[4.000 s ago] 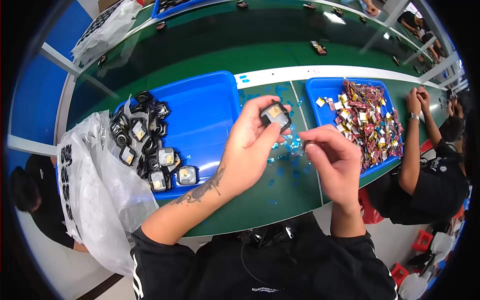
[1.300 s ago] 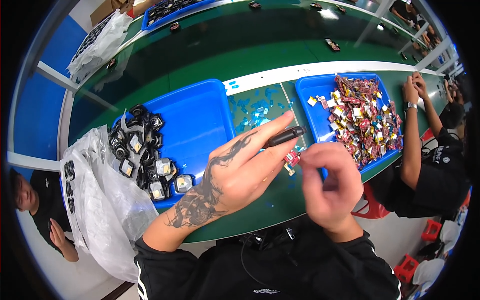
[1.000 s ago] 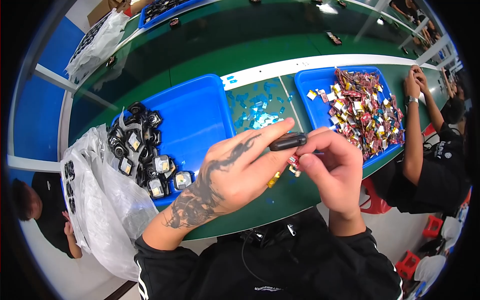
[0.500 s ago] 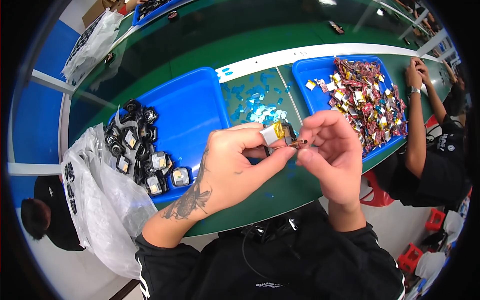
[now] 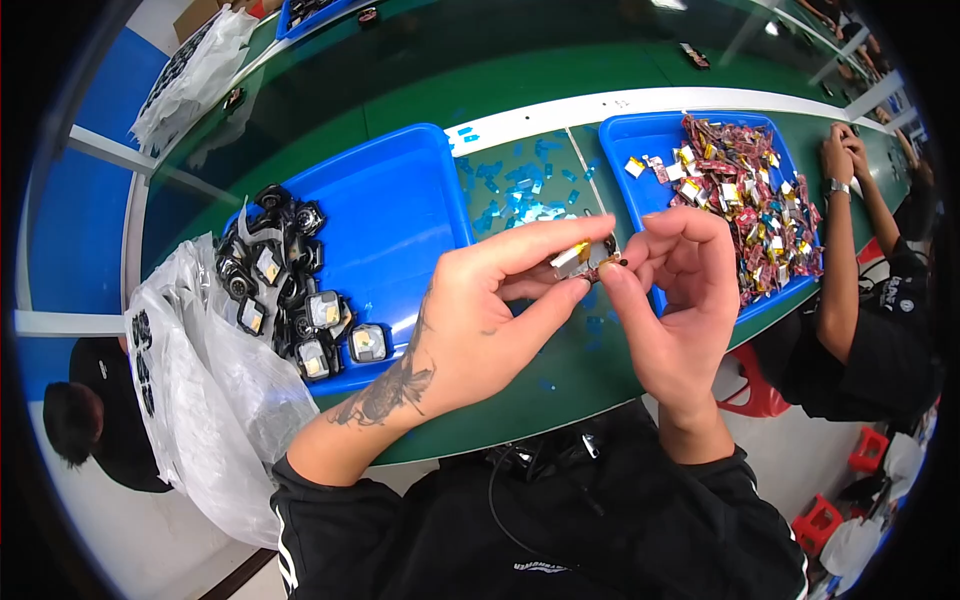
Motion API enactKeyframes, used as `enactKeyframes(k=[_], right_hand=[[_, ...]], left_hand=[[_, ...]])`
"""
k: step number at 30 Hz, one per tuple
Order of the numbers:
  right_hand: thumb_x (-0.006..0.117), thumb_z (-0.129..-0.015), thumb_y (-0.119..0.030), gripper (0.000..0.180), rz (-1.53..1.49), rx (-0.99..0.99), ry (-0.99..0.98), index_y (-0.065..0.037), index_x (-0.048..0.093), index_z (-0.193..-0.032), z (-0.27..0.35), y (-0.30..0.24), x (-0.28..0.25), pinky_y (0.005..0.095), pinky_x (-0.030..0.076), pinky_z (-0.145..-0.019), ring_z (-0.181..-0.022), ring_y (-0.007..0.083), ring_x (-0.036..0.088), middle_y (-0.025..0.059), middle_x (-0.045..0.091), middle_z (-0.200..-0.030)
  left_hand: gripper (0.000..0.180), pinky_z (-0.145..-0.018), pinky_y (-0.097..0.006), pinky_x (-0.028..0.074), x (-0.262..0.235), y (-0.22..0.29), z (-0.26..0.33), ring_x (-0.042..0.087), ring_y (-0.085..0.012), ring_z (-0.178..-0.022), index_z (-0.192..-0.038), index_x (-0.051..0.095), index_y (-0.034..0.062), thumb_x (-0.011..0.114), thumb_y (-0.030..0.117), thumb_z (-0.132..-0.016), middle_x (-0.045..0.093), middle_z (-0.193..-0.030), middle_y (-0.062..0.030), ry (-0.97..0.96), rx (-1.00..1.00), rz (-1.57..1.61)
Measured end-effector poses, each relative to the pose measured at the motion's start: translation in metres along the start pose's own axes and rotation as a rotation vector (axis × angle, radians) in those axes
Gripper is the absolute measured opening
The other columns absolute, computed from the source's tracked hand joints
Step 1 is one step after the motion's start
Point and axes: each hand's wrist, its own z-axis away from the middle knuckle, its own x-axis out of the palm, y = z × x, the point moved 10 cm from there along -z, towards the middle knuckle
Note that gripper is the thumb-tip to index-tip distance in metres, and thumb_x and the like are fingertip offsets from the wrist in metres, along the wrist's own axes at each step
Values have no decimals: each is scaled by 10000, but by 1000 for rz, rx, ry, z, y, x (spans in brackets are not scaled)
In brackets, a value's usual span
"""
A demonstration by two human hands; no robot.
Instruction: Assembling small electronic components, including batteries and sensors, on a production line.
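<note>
Head view: part [image 5: 588, 258] pinched flat in left hand [image 5: 480, 330] fingertips, long axis toward right hand [image 5: 675, 300], pinching its end.

left: blue tray [image 5: 400, 215] half bare, black parts [image 5: 285, 290] piled at its left end | middle: green bench [image 5: 520, 190] strip open but littered with blue scraps [image 5: 510, 195] | right: second tray [image 5: 640, 140] heaped with packets [image 5: 745, 195] | far bench open
</note>
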Motion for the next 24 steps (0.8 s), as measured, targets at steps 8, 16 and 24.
enactKeyframes(k=[8,16,24], right_hand=[[697,-798,96,442,105,-45,12,-10,505,-1181,0,-1,0,191,471,-645,-790,62,551,34,568,-941],[670,-807,110,483,30,96,-90,-19,520,-1248,-6,11,16,196,543,-725,-903,84,580,40,566,-1013],[614,-844,81,428,56,81,-293,12,517,-1255,-62,6,39,261,532,-780,-869,142,642,67,589,-910]], left_hand=[[494,-891,-289,551,0,-11,-1,651,-184,-1059,-1321,434,-10,610,-84,-866,654,-1146,-154,60,-75,139],[432,-839,-275,560,-11,-10,4,653,-155,-1036,-1272,450,18,592,-80,-876,672,-1100,-118,120,38,-43],[590,-813,-323,565,-43,20,5,670,-207,-965,-1373,387,69,667,23,-856,639,-1118,-188,269,127,-238]])
